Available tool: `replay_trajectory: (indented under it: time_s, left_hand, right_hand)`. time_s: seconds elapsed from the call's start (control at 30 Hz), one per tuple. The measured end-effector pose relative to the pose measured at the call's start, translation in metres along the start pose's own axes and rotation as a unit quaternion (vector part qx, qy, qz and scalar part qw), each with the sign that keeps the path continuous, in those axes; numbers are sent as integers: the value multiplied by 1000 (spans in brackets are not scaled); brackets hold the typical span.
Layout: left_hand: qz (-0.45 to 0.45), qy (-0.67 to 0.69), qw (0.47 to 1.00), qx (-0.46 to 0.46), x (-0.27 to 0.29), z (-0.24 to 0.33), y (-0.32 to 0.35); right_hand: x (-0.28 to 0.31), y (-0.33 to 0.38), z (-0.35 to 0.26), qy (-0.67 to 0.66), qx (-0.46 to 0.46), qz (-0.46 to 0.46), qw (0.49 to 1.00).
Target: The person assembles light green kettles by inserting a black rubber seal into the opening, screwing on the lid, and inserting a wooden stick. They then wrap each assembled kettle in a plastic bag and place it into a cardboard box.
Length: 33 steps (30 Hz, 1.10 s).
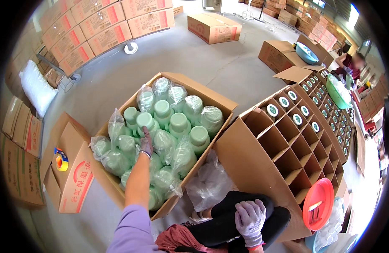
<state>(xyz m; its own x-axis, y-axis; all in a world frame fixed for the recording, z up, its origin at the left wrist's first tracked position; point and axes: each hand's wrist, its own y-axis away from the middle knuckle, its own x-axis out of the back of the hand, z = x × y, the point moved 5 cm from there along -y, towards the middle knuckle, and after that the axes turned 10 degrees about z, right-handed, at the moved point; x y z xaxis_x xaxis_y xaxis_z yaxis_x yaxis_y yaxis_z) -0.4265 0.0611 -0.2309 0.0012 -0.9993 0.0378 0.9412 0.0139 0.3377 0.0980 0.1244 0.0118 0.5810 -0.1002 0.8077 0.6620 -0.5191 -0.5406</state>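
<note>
Into a large cardboard box (169, 207) packed with pale green bottles, some bagged in clear plastic, reaches my gloved left hand (147, 142). Its fingers are closed against the side of one unbagged pale green bottle (145, 120); part of the grip is hidden from above. Beside it stand other unbagged bottles (163, 108) with rounded tops, and bagged ones (193, 106). On my bent knee (275, 211) rests my gloved right hand (250, 219), its fingers spread and holding nothing. Crumpled clear plastic bags (208, 183) lie between the box and my legs.
A divided carton (255, 168) on the right holds several upright bottles with white lids (272, 110). A red basin (318, 202) sits at its near corner. Yellow tape (61, 161) lies on a flap at left. Farther right, a person (350, 67) works near a green basin (338, 92).
</note>
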Motion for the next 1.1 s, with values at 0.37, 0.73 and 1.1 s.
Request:
replay_trajectory:
  time_s: [0.37, 0.73, 1.1]
  left_hand:
    - [-399, 3, 859, -321, -10, 253, 274]
    - [-836, -25, 501, 224, -70, 39, 513]
    - [-844, -150, 511, 66, -22, 96, 551]
  right_hand:
    - [64, -55, -1, -140, -108, 98, 979]
    - [139, 7, -35, -395, -173, 48, 901]
    - [192, 69, 209, -144, -425, 431, 783]
